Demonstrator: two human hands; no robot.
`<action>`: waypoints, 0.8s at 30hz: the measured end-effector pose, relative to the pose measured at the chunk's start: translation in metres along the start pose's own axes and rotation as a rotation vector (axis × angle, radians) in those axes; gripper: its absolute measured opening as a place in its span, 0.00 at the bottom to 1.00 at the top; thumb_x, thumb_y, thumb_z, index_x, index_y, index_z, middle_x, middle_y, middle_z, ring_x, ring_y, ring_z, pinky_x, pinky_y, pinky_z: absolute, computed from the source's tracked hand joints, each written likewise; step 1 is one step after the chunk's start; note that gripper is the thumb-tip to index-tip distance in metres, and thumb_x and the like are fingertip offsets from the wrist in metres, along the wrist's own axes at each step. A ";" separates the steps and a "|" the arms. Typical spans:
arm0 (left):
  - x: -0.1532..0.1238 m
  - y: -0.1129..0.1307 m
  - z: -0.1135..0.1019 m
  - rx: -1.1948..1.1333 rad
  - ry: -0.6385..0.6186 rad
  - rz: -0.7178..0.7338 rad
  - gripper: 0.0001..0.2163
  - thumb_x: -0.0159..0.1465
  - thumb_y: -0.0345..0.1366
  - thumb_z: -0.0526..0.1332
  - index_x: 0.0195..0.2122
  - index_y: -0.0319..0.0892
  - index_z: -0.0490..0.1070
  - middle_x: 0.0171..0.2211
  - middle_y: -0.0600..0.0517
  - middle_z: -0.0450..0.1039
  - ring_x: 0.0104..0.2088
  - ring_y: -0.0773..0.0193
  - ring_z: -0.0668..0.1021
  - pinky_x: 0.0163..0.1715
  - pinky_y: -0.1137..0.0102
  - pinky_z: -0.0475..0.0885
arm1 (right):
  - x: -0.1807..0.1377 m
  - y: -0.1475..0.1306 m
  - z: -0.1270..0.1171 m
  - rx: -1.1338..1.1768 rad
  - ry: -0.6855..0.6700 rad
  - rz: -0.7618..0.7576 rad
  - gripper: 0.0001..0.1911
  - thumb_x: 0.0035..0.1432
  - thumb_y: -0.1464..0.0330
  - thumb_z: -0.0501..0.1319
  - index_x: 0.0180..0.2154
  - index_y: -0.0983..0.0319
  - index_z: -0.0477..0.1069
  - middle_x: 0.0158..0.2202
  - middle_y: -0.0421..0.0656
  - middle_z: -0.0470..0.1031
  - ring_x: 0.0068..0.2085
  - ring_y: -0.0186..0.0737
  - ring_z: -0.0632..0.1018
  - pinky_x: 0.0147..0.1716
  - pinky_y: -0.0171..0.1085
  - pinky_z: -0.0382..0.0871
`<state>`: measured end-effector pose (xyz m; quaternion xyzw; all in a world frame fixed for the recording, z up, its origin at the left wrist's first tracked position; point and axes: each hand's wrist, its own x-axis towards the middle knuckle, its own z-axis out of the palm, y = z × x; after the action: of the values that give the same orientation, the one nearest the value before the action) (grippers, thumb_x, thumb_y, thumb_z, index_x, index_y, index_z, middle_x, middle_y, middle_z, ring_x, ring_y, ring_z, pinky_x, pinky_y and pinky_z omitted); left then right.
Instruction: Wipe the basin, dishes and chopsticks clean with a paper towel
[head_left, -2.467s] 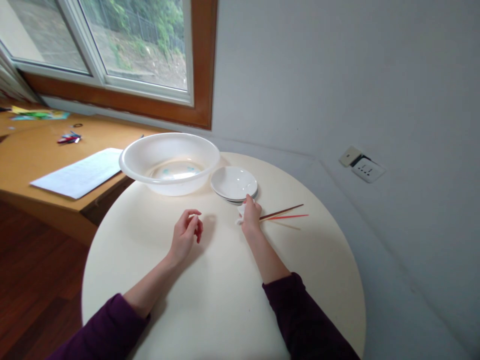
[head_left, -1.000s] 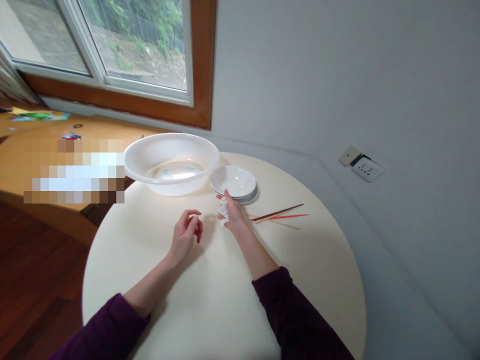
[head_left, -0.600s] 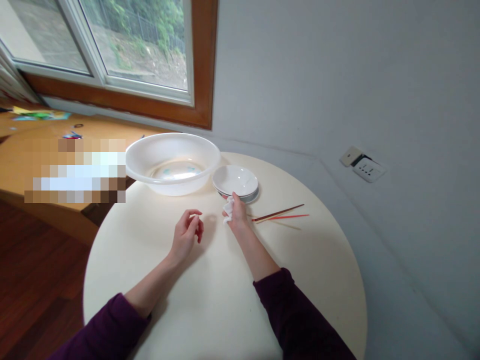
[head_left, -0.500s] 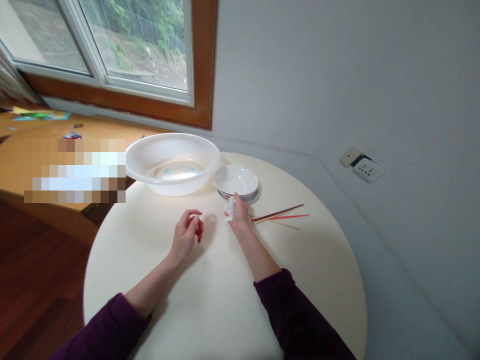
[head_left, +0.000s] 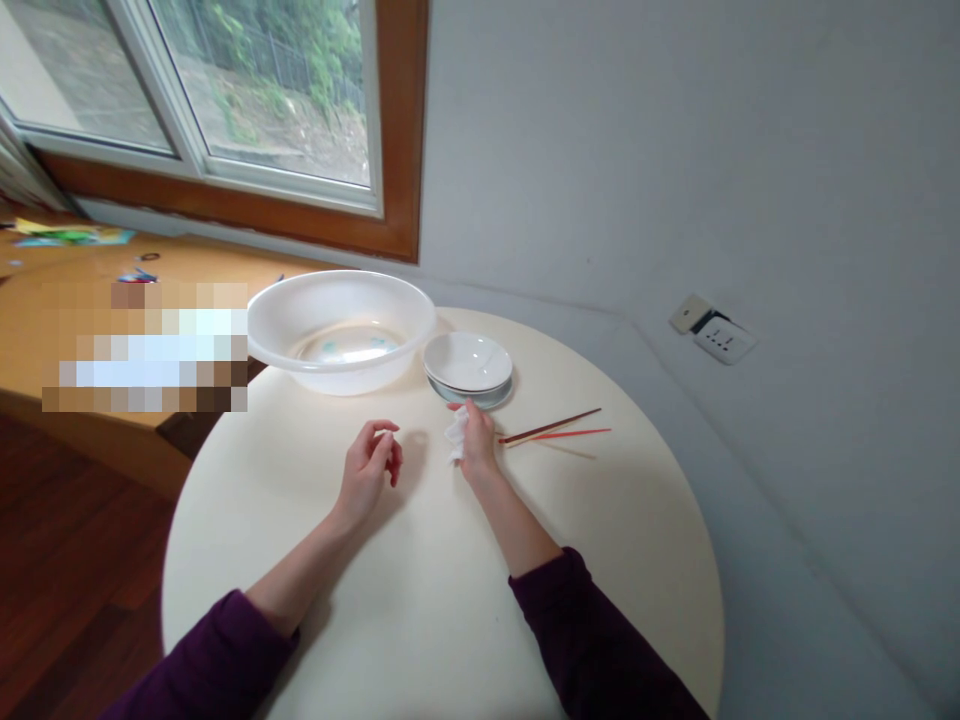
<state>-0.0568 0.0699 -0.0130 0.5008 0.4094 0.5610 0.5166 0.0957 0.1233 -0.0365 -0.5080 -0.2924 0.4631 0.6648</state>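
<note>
My right hand (head_left: 478, 437) is closed round a crumpled white tissue (head_left: 457, 436), which sticks out on its left side. Just beyond its fingers stands a small stack of white dishes (head_left: 468, 362); whether the fingertips touch the lowest one I cannot tell. Right beside this hand lie several chopsticks, among them a dark brown one (head_left: 559, 424) and a red one (head_left: 574, 434), crossing each other. My left hand (head_left: 369, 462) holds nothing and hovers low at the table, its fingers loosely curled and apart from the thumb.
A large translucent white basin (head_left: 341, 376) stands at the far left of the round cream table (head_left: 420, 610). Behind it are a wooden desk (head_left: 217, 258) and a window (head_left: 270, 90). A wall with a socket (head_left: 724, 338) runs close along the right.
My right hand has drawn back slightly toward me from the dishes, still with the tissue in it. My left hand has kept its place and pose. The view has shifted a little.
</note>
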 end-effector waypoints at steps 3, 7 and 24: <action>0.001 -0.001 0.000 0.014 0.004 0.000 0.11 0.57 0.44 0.57 0.34 0.41 0.63 0.15 0.61 0.61 0.15 0.71 0.63 0.11 0.76 0.61 | -0.017 -0.003 -0.002 -0.015 -0.027 0.017 0.19 0.44 0.54 0.60 0.23 0.64 0.74 0.16 0.35 0.64 0.19 0.27 0.63 0.18 0.29 0.54; 0.003 -0.002 0.001 0.072 0.011 0.019 0.11 0.57 0.44 0.57 0.30 0.41 0.63 0.15 0.60 0.61 0.14 0.71 0.63 0.12 0.76 0.59 | -0.034 -0.012 -0.016 0.001 -0.235 0.142 0.20 0.44 0.53 0.61 0.26 0.65 0.75 0.15 0.35 0.63 0.18 0.27 0.62 0.17 0.29 0.53; -0.004 -0.021 0.050 0.589 -0.064 0.239 0.11 0.61 0.41 0.52 0.28 0.41 0.69 0.21 0.54 0.68 0.24 0.65 0.69 0.26 0.71 0.63 | -0.035 -0.051 -0.141 0.295 -0.325 0.285 0.09 0.51 0.66 0.61 0.34 0.65 0.74 0.23 0.39 0.72 0.22 0.31 0.71 0.23 0.33 0.66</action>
<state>-0.0042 0.0657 -0.0259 0.6908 0.4761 0.4591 0.2921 0.2191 0.0315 -0.0300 -0.3606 -0.2503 0.6652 0.6041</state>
